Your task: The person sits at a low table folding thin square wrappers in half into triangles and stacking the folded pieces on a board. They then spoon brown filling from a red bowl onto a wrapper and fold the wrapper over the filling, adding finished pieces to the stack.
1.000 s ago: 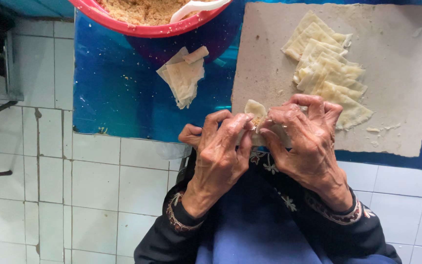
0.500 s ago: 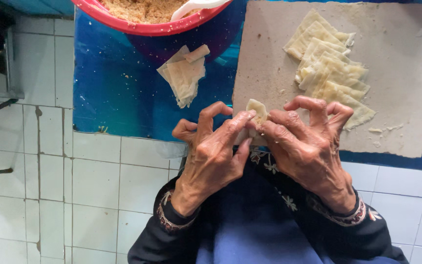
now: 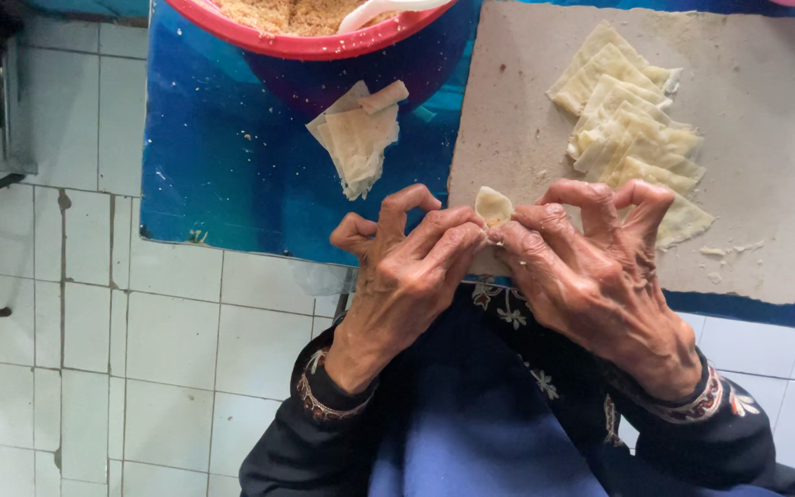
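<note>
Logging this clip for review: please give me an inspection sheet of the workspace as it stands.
Surface: blue table, with a grey board on its right part.
Job's things: small folded dumpling pinched between both hands.
Clutter: stack of unfolded wrappers; pile of folded pieces on the board; red bowl of crumbly filling with a white spoon.
Grippers: left hand and right hand, fingers closed on the dumpling.
Cables: nothing seen.
Surroundings: white tiled floor.
</note>
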`<action>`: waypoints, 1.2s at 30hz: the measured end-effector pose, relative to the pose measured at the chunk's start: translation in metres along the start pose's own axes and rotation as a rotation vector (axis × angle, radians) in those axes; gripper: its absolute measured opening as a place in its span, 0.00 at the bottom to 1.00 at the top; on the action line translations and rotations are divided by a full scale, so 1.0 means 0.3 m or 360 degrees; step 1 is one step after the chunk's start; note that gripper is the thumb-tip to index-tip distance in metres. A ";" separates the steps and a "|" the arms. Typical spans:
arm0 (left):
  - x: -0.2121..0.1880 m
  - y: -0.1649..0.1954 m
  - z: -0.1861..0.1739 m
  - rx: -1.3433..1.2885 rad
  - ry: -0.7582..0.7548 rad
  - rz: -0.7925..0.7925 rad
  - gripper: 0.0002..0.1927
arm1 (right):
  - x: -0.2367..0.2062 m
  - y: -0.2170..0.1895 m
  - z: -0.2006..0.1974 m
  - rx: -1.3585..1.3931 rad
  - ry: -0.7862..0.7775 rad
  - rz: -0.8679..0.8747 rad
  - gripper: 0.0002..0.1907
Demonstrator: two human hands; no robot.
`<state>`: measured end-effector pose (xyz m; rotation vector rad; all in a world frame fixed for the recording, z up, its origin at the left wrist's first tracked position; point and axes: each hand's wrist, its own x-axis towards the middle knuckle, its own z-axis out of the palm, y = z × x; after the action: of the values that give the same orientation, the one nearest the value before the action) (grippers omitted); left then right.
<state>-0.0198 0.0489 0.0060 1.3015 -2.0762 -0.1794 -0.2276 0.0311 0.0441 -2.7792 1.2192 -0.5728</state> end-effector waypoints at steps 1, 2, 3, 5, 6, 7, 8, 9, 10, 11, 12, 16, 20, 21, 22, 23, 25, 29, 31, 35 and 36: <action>0.003 0.000 0.000 -0.0010 0.0014 -0.0009 0.10 | 0.002 0.000 0.000 -0.0030 -0.0007 -0.0008 0.16; 0.004 -0.003 -0.004 -0.0058 -0.0003 -0.0003 0.11 | 0.006 0.001 -0.001 -0.0061 -0.0014 -0.0016 0.15; 0.003 -0.006 -0.011 -0.0107 -0.0023 0.0003 0.14 | 0.010 0.005 -0.001 -0.0043 -0.0032 -0.0023 0.15; 0.005 -0.011 -0.015 -0.0135 -0.0032 0.0019 0.14 | 0.028 0.022 0.002 -0.0007 -0.0069 -0.0035 0.15; 0.006 -0.011 -0.014 -0.0113 -0.0020 0.0027 0.13 | 0.036 0.029 0.001 0.0013 -0.0080 -0.0046 0.13; 0.009 -0.013 -0.012 -0.0090 -0.0006 0.0038 0.11 | 0.044 0.040 -0.003 0.0031 -0.0088 -0.0059 0.12; 0.011 -0.015 -0.010 -0.0072 -0.0013 0.0028 0.11 | 0.054 0.052 -0.005 0.0046 -0.0095 -0.0071 0.10; 0.013 -0.016 -0.006 -0.0056 -0.0021 0.0019 0.10 | 0.064 0.065 -0.005 0.0057 -0.0106 -0.0087 0.10; 0.014 -0.017 -0.004 -0.0041 -0.0033 0.0009 0.10 | 0.073 0.076 -0.004 0.0070 -0.0118 -0.0100 0.09; 0.016 -0.018 -0.001 -0.0044 -0.0014 0.0016 0.10 | 0.081 0.086 -0.002 0.0082 -0.0133 -0.0111 0.09; 0.019 -0.021 0.002 -0.0046 0.0006 0.0023 0.10 | 0.091 0.096 0.004 0.0098 -0.0147 -0.0087 0.08; 0.025 -0.021 0.008 -0.0051 0.0025 0.0012 0.11 | 0.105 0.123 0.020 0.0176 -0.0198 0.0002 0.07; 0.032 -0.023 0.011 -0.0024 0.0015 -0.0017 0.09 | 0.094 0.127 0.028 0.0290 -0.0175 -0.0012 0.07; 0.033 -0.022 0.011 -0.0028 0.0001 -0.0020 0.09 | 0.090 0.122 0.032 0.0268 -0.0160 -0.0012 0.07; 0.032 -0.023 0.010 -0.0031 -0.0014 -0.0024 0.10 | 0.084 0.112 0.037 0.0247 -0.0145 -0.0013 0.08; 0.031 -0.024 0.009 -0.0051 -0.0013 -0.0017 0.10 | 0.077 0.103 0.040 0.0226 -0.0130 -0.0015 0.08; 0.027 -0.029 0.006 -0.0091 -0.0010 -0.0006 0.11 | 0.062 0.090 0.039 0.0189 -0.0141 -0.0001 0.11; 0.022 -0.031 0.010 -0.0110 -0.0034 0.0008 0.11 | 0.043 0.083 0.038 0.0186 -0.0135 -0.0019 0.16; 0.022 -0.029 0.014 -0.0112 -0.0023 0.0003 0.10 | 0.042 0.089 0.041 0.0293 -0.0108 0.0012 0.16; 0.023 -0.031 0.014 -0.0079 -0.0038 0.0017 0.13 | 0.043 0.099 0.051 0.0479 -0.0063 0.0068 0.17; 0.022 -0.032 0.014 -0.0059 -0.0051 0.0033 0.13 | 0.041 0.098 0.052 0.0497 -0.0050 0.0068 0.18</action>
<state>-0.0169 0.0375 0.0016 1.2623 -2.1024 -0.2302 -0.2349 0.0003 0.0276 -2.4879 1.0753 -0.6510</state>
